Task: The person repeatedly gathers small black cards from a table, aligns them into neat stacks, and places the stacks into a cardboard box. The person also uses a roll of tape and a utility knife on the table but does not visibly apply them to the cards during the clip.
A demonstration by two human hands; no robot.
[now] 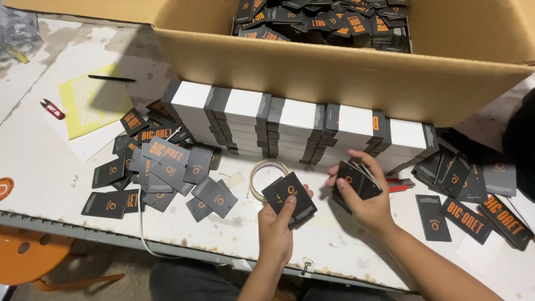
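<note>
Head view looks down on a white bench where the left hand pinches a small stack of black tags, fingers closed on its edges, while the right hand grips a fanned bunch of tags. Thin, light, stiff card, probably slick; best held by the edges. Behind, a cardboard box holds heaps of the same tags beside a tape roll.

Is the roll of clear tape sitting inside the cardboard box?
No, the tape roll lies on the white table, in front of the cardboard box, just beside the left hand.
</note>
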